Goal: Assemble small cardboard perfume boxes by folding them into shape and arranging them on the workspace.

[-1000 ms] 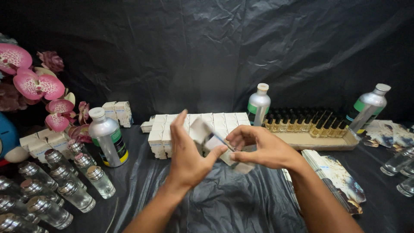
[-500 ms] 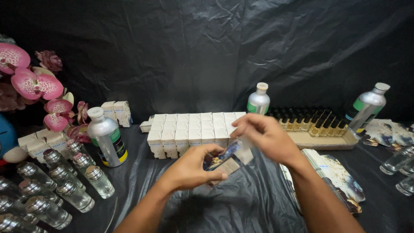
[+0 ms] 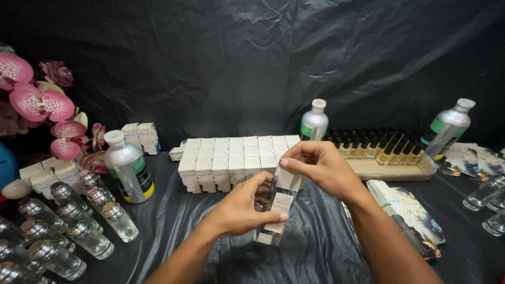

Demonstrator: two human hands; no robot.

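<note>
over the black-draped surface (image 3: 315,247), my left hand (image 3: 239,210) wrapped around a slim carton (image 3: 279,208) held tilted in mid-air, my right hand (image 3: 321,168) pinching its top flap, rows of white boxes (image 3: 231,163) just behind

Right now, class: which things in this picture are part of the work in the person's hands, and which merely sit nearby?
In hand:
left hand
right hand
small box, held by both

Nearby:
row of white boxes
silver bottle
clear glass bottles
tray of small bottles
pink flowers
</note>
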